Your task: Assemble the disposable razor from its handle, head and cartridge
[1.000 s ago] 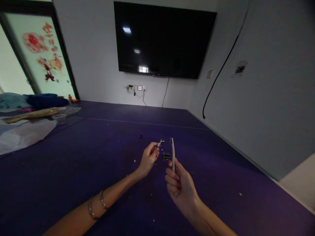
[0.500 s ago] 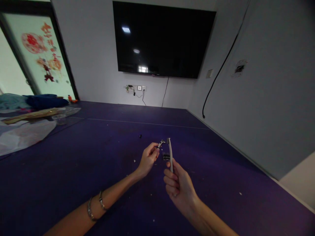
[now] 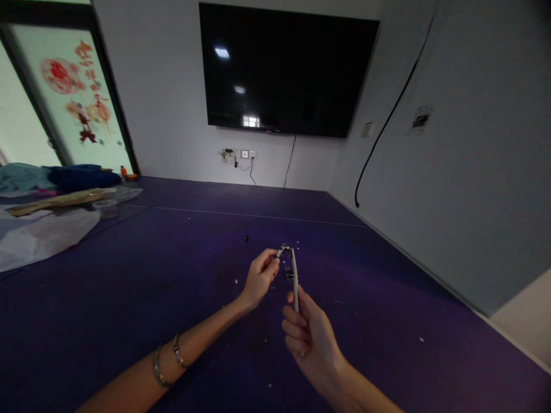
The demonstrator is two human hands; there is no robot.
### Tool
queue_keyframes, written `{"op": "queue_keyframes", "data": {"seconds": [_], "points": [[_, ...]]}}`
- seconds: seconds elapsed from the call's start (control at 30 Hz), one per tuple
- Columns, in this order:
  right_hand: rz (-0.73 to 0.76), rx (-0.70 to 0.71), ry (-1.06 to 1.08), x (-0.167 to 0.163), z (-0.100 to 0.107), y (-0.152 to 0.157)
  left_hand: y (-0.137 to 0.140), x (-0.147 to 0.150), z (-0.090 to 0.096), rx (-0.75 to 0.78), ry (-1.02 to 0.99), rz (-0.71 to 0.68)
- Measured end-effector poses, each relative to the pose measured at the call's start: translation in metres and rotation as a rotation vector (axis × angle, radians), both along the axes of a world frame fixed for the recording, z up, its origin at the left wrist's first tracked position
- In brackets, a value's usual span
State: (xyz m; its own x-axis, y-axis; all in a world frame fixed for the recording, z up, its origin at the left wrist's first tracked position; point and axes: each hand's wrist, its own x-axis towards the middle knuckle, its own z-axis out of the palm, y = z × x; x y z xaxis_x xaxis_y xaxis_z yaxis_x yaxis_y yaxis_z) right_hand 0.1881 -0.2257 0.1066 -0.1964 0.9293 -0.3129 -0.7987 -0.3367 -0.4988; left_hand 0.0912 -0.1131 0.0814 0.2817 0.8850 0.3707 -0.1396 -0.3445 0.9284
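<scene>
In my right hand point(image 3: 307, 338), fingers wrapped round its lower handle, is a slim, pale toothbrush point(image 3: 295, 272) held upright with its bristles facing left. My left hand point(image 3: 260, 276) pinches a small silver-and-black part point(image 3: 281, 250) whose kind I cannot make out. The brush head meets or nearly meets the far end of that part. Just left of the brush handle, a small dark piece with a clear edge point(image 3: 290, 274) shows, partly covered by the handle; it appears to lie on the purple surface point(image 3: 193, 258).
A small black piece point(image 3: 247, 238) and several white scraps point(image 3: 421, 339) lie on the surface. At the far left are cloths point(image 3: 81, 176) and white plastic sheeting point(image 3: 47, 238). A black cable point(image 3: 383, 129) hangs down the right wall, and a television point(image 3: 288, 69) hangs ahead.
My right hand has shifted slightly left and down, bringing the toothbrush head closer to the silver-and-black part. My left hand has stayed nearly in place.
</scene>
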Motion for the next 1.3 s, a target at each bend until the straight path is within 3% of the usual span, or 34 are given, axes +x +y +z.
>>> {"op": "queue_keyframes", "data": {"seconds": [0.3,0.53,1.3], "points": [[-0.052,0.018,0.039,0.006,0.008,0.004,-0.001,0.0,0.001,0.003,0.024,0.01],[-0.062,0.002,0.025,-0.007,-0.006,-0.008,0.002,0.0,-0.002,0.006,0.016,0.022],[-0.11,0.055,0.006,-0.013,-0.012,-0.001,0.0,0.001,-0.01,0.042,0.044,0.049]]}}
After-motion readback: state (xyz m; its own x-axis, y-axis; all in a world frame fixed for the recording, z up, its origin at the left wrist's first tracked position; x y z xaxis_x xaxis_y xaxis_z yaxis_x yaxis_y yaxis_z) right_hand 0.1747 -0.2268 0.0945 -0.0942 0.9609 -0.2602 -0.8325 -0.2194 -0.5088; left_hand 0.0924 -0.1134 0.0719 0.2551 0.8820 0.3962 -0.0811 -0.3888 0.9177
